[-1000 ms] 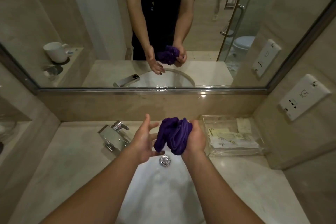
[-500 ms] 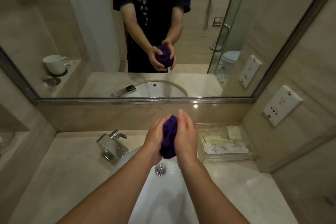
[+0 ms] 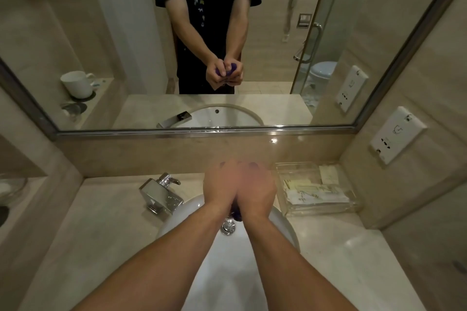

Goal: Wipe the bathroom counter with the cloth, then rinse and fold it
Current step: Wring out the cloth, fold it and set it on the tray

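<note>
My left hand (image 3: 221, 185) and my right hand (image 3: 255, 185) are clasped together over the white sink (image 3: 177, 219), both gripping the purple cloth (image 3: 236, 213) bunched between the palms. Only a small dark purple bit shows below the heels of my hands, above the chrome drain (image 3: 228, 227). The mirror reflection shows my fingers curled round the purple wad. The beige counter (image 3: 101, 230) runs on both sides of the sink.
A chrome faucet (image 3: 161, 193) stands left of the sink. A clear tray (image 3: 318, 192) with paper packets sits on the right, by the wall. A white socket plate (image 3: 396, 134) is on the right wall. A ledge at the left holds a glass dish (image 3: 10, 188).
My left hand, open beside the loose cloth a second ago, has come against the right. Both hands now squeeze the cloth into a tight wad, almost hiding it.
</note>
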`<state>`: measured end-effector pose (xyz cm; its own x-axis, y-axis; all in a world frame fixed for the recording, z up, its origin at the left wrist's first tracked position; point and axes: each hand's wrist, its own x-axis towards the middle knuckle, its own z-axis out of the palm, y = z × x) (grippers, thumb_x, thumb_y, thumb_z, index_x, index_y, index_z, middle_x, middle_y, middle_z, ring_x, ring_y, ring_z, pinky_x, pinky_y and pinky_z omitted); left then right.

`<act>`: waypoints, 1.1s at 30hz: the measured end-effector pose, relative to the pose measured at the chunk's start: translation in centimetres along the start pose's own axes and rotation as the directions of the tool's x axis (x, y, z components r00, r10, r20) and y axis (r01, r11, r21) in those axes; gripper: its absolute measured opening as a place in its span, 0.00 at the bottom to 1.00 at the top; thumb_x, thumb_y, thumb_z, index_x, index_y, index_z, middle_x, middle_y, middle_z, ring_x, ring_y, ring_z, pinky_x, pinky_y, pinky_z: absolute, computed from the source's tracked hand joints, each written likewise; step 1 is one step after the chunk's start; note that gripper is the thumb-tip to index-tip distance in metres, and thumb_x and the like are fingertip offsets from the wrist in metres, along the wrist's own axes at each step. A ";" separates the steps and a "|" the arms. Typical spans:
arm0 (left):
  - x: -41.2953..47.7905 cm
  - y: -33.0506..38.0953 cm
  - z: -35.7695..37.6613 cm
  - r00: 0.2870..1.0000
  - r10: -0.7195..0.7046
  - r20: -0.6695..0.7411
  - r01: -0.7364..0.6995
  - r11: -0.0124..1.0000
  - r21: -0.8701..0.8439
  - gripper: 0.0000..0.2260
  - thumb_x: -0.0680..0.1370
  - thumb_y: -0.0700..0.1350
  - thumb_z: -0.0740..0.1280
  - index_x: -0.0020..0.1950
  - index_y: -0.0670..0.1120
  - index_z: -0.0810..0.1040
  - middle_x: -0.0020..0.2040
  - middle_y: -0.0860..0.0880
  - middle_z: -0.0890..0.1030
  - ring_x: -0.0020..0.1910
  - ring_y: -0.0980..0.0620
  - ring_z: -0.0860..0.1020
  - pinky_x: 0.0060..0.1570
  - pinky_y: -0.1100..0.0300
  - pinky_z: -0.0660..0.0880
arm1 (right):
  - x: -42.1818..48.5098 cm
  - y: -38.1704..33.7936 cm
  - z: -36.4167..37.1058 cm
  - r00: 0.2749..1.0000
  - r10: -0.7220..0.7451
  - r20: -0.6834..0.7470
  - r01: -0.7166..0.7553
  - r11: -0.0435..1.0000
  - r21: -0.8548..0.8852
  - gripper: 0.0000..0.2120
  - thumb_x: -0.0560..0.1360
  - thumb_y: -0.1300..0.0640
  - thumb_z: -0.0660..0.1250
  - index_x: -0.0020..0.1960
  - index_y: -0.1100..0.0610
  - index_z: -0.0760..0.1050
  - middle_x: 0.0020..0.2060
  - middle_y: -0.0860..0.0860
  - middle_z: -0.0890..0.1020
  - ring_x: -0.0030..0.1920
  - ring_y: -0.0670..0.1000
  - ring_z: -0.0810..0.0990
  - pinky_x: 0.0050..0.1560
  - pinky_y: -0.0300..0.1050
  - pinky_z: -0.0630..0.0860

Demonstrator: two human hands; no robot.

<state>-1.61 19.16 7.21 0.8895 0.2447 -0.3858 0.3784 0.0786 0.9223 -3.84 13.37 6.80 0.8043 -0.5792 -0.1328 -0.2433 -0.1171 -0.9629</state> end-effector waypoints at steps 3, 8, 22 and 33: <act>1.0 -0.3 0.0 1.000 -0.013 -0.025 0.014 0.999 0.050 0.11 0.67 0.48 0.63 0.24 0.49 0.73 0.24 0.52 0.73 0.30 0.46 0.73 0.36 0.51 0.73 | 0.5 0.1 0.3 0.999 0.038 0.023 -0.038 0.999 -0.020 0.14 0.72 0.52 0.67 0.29 0.54 0.70 0.23 0.45 0.73 0.25 0.45 0.69 0.25 0.36 0.66; 1.2 -0.6 -0.1 0.997 -0.078 -0.021 0.080 0.992 0.095 0.14 0.75 0.52 0.65 0.34 0.46 0.77 0.31 0.49 0.78 0.35 0.47 0.77 0.39 0.53 0.75 | 1.9 0.2 0.7 0.981 0.121 0.154 -0.105 0.989 -0.108 0.13 0.71 0.50 0.65 0.30 0.54 0.71 0.25 0.47 0.74 0.29 0.48 0.72 0.32 0.44 0.71; 0.1 1.2 -1.9 0.853 -0.207 0.480 0.464 0.721 -0.514 0.30 0.77 0.66 0.60 0.59 0.42 0.83 0.58 0.39 0.83 0.59 0.38 0.80 0.62 0.42 0.74 | 3.1 -1.4 -1.5 0.974 -0.077 0.211 0.060 0.994 0.089 0.15 0.80 0.47 0.60 0.65 0.42 0.76 0.54 0.47 0.83 0.52 0.51 0.82 0.55 0.50 0.77; -1.4 3.6 0.9 0.982 0.143 0.124 -0.129 0.984 -0.119 0.20 0.73 0.65 0.68 0.42 0.48 0.84 0.40 0.49 0.86 0.42 0.50 0.85 0.45 0.52 0.82 | 0.4 -2.9 0.3 0.977 -0.161 -0.142 0.183 0.971 0.153 0.14 0.79 0.40 0.60 0.42 0.46 0.77 0.38 0.45 0.82 0.37 0.42 0.80 0.36 0.36 0.74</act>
<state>-1.23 18.27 11.06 0.9594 0.1320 -0.2494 0.2274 0.1612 0.9604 -2.68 13.75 9.48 0.7480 -0.6611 0.0589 -0.0063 -0.0958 -0.9954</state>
